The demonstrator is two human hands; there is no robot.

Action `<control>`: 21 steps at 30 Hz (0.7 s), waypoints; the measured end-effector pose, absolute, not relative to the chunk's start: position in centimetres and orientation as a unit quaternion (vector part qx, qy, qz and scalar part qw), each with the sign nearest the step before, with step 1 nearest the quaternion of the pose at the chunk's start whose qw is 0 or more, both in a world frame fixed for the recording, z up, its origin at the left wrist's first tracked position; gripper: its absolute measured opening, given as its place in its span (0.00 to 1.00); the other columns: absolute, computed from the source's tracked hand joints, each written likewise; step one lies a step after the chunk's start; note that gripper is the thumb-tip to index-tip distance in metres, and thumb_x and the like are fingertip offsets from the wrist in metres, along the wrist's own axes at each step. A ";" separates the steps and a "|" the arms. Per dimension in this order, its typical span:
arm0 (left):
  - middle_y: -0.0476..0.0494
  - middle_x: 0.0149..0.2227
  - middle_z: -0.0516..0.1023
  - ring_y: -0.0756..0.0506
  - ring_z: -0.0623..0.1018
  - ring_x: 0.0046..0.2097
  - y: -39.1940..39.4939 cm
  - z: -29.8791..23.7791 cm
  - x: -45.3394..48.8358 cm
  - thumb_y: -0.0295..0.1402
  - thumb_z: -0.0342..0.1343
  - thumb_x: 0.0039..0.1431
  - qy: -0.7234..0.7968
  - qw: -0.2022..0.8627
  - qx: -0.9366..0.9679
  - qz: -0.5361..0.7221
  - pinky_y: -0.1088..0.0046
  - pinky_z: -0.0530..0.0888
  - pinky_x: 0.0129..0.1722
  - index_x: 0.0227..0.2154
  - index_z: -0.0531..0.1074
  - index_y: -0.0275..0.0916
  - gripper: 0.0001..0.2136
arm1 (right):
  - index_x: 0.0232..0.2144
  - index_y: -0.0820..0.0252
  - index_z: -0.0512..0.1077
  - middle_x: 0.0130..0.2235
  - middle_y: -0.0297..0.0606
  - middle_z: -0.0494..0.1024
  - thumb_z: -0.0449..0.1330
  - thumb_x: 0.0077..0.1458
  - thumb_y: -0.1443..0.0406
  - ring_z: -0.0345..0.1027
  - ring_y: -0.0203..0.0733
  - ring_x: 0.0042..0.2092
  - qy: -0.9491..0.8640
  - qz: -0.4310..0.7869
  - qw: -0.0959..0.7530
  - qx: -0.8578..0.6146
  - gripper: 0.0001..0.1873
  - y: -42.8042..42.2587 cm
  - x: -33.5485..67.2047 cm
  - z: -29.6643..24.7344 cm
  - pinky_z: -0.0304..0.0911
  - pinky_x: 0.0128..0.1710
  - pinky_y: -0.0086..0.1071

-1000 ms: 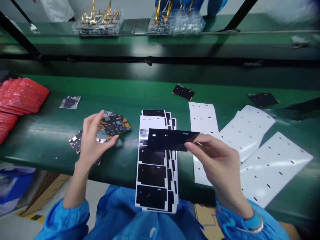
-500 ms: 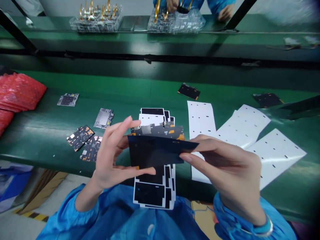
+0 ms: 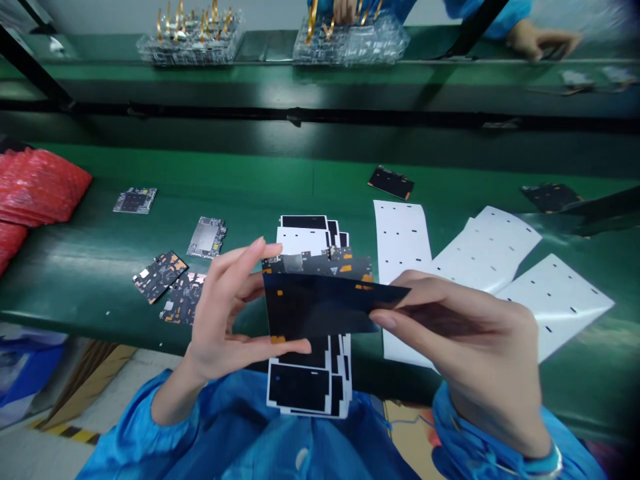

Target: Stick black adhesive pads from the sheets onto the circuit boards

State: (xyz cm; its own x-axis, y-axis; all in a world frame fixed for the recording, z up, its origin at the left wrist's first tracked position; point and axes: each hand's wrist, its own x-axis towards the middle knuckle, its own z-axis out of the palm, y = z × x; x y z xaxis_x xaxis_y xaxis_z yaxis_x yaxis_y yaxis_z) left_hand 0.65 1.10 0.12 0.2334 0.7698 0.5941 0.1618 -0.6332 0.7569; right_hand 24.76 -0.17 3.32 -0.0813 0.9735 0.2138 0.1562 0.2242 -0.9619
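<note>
So my left hand [image 3: 230,312] is cradling a circuit board [image 3: 317,265], thumb and fingers spread wide around it, just above the sticker sheets [image 3: 300,388]. My right hand [image 3: 475,350] is pinching a black sticker [image 3: 315,307] in a narrow grip, holding it right over the board. White backing sheets [image 3: 403,240] are lying off to the right on the green workbench [image 3: 300,175].

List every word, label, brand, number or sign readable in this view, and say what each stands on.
No text can be read in this view.
The circuit board in the left hand shows tiny markings, too small to read.
The black film in the right hand shows no legible print.
The red bags at the far side are too unclear to read.
</note>
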 end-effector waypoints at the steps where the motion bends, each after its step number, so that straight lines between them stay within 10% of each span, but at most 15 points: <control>1: 0.41 0.60 0.68 0.41 0.77 0.55 1.1 0.1 0.6 0.34 0.76 0.43 0.320 0.284 0.732 0.530 0.68 0.84 0.48 0.68 0.57 0.50 0.50 | 0.28 0.51 0.74 0.28 0.25 0.75 0.69 0.53 0.69 0.67 0.27 0.28 -0.610 0.416 0.491 -0.463 0.09 -0.1 24.8 3.3 0.64 0.25 0.19; 9: 0.42 0.61 0.68 0.40 0.72 0.61 1.5 0.1 0.5 0.32 0.75 0.45 0.304 0.234 0.755 0.532 0.67 0.83 0.51 0.66 0.62 0.49 0.45 | 0.28 0.54 0.73 0.26 0.26 0.73 0.68 0.54 0.70 0.65 0.29 0.27 -0.647 0.391 0.489 -0.437 0.09 0.0 25.0 3.1 0.62 0.23 0.23; 14: 0.46 0.63 0.62 0.44 0.77 0.56 1.5 0.8 0.2 0.28 0.69 0.54 0.291 0.186 0.822 0.453 0.62 0.83 0.54 0.48 0.78 0.50 0.19 | 0.31 0.56 0.74 0.29 0.31 0.79 0.64 0.60 0.68 0.72 0.32 0.28 -0.753 0.207 0.427 -0.456 0.05 0.0 25.1 3.0 0.66 0.26 0.27; 19: 0.39 0.60 0.64 0.39 0.77 0.57 5.8 0.9 0.1 0.29 0.66 0.57 0.214 0.242 0.886 0.332 0.54 0.80 0.56 0.44 0.79 0.45 0.12 | 0.25 0.62 0.76 0.21 0.38 0.79 0.51 0.69 0.53 0.64 0.34 0.16 -0.806 -0.051 0.280 -0.519 0.27 0.8 25.9 0.9 0.51 0.14 0.33; 21: 0.40 0.60 0.65 0.35 0.73 0.62 9.7 0.2 0.8 0.33 0.68 0.56 0.262 0.239 0.866 0.351 0.51 0.76 0.60 0.41 0.80 0.45 0.10 | 0.34 0.67 0.79 0.30 0.45 0.83 0.53 0.66 0.49 0.75 0.41 0.24 -0.816 -0.025 0.259 -0.516 0.27 1.4 25.5 -1.1 0.63 0.18 0.34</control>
State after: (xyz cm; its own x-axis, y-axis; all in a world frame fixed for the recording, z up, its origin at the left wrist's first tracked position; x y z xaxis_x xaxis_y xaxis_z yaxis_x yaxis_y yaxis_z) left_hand 0.80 9.74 0.16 0.6160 0.6226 0.4826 0.2866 -0.7478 0.5989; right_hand 25.45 1.38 -1.07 -0.3333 0.8295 0.4480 0.8551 0.4662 -0.2269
